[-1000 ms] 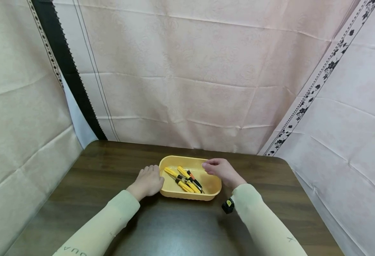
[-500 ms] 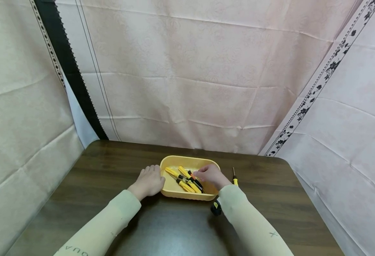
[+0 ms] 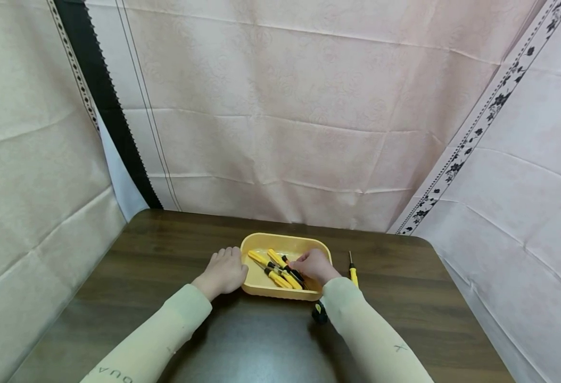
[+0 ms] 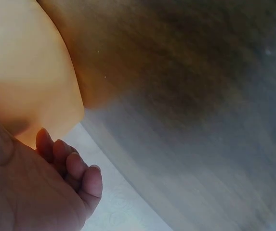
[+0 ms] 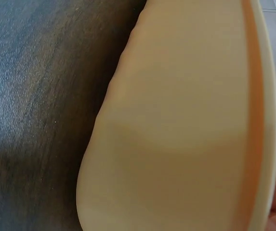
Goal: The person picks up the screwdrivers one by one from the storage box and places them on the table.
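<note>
In the head view a yellow plastic basket [image 3: 280, 291] holds several yellow-and-black screwdrivers [image 3: 278, 277] lying across one another. My left hand [image 3: 225, 269] grips the basket's left end; the left wrist view shows its curled fingers [image 4: 75, 166] beside the basket wall [image 4: 36, 72]. Reaching inside over the right end, my right hand [image 3: 314, 264] pinches a slim black-and-orange screwdriver [image 3: 285, 259], most of which the fingers cover. In the right wrist view the basket wall [image 5: 176, 96] hides most of that hand.
One yellow-and-black screwdriver [image 3: 353, 271] lies on the dark wooden table [image 3: 165, 276] right of the basket, its shaft pointing away. A black wrist camera [image 3: 319, 313] hangs under the right sleeve. Pale cloth [image 3: 280, 133] hangs behind the table.
My right hand has moved left and down from above the basket's right side to the black-and-orange screwdriver. The screwdriver on the table has come into view. The left hand stays on the basket.
</note>
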A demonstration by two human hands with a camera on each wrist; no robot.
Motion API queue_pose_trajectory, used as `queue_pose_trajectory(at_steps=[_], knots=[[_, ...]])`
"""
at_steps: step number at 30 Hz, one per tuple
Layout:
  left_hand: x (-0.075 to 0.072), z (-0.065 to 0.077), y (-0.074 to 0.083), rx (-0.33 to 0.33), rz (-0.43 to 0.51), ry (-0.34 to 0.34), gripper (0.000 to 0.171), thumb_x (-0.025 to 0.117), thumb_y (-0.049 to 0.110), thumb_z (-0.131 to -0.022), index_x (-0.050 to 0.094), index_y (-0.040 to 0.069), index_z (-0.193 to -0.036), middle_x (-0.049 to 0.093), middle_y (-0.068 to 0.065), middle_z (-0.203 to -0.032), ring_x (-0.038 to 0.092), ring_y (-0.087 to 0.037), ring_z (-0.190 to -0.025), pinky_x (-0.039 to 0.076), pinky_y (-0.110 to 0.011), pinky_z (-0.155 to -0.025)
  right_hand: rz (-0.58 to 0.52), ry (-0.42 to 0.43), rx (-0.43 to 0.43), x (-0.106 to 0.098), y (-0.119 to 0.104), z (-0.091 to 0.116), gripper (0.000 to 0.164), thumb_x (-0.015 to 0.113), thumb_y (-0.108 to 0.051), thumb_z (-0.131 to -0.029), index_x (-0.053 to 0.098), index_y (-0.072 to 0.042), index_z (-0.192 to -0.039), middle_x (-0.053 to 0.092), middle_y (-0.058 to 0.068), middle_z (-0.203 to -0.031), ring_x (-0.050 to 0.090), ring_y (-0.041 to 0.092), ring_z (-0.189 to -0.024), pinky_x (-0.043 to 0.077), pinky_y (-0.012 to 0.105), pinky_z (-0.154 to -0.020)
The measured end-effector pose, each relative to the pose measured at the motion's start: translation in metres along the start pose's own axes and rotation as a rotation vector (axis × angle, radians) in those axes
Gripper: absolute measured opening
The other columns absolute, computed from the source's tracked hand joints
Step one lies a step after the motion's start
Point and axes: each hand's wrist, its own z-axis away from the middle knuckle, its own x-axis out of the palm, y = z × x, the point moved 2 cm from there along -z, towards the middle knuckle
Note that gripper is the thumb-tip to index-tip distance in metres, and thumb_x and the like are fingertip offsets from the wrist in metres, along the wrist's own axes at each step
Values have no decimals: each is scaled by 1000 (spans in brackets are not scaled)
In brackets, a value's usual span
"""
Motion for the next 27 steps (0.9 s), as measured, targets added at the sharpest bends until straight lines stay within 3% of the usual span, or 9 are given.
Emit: queue_pose_trajectory(at_steps=[4, 10, 15, 22, 27], knots=[[0, -1, 0, -1, -2, -5, 38, 41, 31, -97, 48, 0, -117, 47, -10, -99, 42, -26, -89, 35, -44, -82, 44, 18, 1, 2, 0, -1, 24, 77, -31, -83, 72, -9, -76, 65, 2, -71, 55, 17, -61, 43, 28, -55], [-1, -1, -1, 4, -6, 0, 37, 42, 31, -96, 48, 0, -117, 47, -9, -98, 42, -25, -89, 35, -44, -82, 102, 64, -52, 6, 0, -5, 26, 78, -24, -82, 68, -6, -68, 54, -1, -57, 45, 14, -51, 36, 26, -47], [-2, 1, -3, 24, -19, 0, 39, 42, 31, -95, 49, -1, -117, 48, -9, -99, 42, -26, -89, 35, -44, -83, 119, 60, -38, 11, 1, -6, 22, 77, -22, -83, 68, -8, -68, 57, 0, -61, 48, 15, -53, 37, 27, -47], [-6, 2, -12, 79, -121, 30, 54, 37, 39, -98, 50, -2, -130, 53, -18, -125, 46, -34, -116, 32, -50, -100, 173, 57, -67, 13, 0, -5, 24, 76, -21, -84, 68, -7, -67, 54, -2, -57, 46, 13, -50, 35, 26, -46], [-10, 0, -13, 107, -123, 11, 55, 36, 38, -99, 50, -5, -130, 52, -20, -128, 44, -37, -121, 29, -51, -103, 161, 24, -62, 11, -2, -6, 22, 74, -19, -85, 69, -4, -70, 54, -1, -57, 46, 13, -49, 36, 26, -46]])
